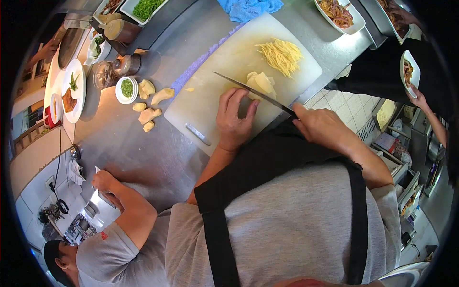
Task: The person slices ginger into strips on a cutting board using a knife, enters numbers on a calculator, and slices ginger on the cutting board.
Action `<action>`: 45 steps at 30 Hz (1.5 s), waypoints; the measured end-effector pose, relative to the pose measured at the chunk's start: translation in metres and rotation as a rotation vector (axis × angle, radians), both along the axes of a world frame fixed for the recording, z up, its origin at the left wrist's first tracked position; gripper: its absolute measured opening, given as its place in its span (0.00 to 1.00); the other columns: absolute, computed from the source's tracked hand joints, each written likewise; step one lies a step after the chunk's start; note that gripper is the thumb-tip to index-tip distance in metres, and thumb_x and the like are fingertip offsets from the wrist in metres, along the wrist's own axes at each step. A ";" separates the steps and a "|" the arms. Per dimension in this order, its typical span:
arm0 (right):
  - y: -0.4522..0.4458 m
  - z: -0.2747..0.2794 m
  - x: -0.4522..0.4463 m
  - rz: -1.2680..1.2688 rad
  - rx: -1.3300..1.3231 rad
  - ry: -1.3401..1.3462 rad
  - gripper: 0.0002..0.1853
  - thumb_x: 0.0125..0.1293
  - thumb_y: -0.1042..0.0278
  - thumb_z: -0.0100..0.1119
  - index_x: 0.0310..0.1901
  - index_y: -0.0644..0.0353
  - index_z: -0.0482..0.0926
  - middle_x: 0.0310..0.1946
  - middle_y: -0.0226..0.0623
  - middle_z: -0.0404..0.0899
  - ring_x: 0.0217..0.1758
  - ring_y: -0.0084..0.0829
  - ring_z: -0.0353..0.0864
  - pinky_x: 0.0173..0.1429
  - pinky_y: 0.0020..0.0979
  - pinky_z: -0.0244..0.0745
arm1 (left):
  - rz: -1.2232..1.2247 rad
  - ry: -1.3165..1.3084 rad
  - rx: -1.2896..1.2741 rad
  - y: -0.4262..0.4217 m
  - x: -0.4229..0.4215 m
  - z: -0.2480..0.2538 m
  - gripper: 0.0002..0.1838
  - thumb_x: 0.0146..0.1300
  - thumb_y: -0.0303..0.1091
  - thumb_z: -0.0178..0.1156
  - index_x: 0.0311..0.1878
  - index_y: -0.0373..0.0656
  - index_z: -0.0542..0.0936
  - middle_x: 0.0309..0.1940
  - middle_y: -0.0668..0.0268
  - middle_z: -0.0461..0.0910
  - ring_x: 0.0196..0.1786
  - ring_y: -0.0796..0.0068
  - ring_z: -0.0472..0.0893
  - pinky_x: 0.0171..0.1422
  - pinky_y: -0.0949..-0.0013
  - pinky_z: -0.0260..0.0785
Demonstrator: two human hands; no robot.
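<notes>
My right hand is wrapped around the handle of a kitchen knife, its blade slanting up and left across the white cutting board. Thin pale-yellow slices of what looks like ginger lie stacked under and beyond the blade. Curled fingers and thumb of my left hand press at the near edge of these slices, close beside the blade; the exact contact is partly hidden. A heap of fine yellow shreds rests at the board's far right. One small scrap sits on the left part.
Peeled ginger chunks lie left of the board, near a small bowl of chopped greens and jars. A blue cloth and a dish of sliced food stand behind. Co-workers are at left and right.
</notes>
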State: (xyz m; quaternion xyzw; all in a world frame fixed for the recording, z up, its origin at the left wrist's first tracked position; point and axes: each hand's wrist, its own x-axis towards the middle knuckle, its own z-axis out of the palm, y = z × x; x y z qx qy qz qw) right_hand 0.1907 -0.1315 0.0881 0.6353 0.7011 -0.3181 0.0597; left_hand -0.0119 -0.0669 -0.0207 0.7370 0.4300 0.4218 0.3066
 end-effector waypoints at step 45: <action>-0.009 -0.025 -0.004 -0.032 0.174 0.032 0.11 0.70 0.61 0.54 0.44 0.58 0.67 0.23 0.47 0.81 0.27 0.52 0.82 0.30 0.50 0.76 | 0.029 -0.038 -0.022 -0.003 0.001 -0.001 0.20 0.50 0.24 0.74 0.47 0.39 0.79 0.46 0.56 0.78 0.48 0.57 0.80 0.52 0.63 0.75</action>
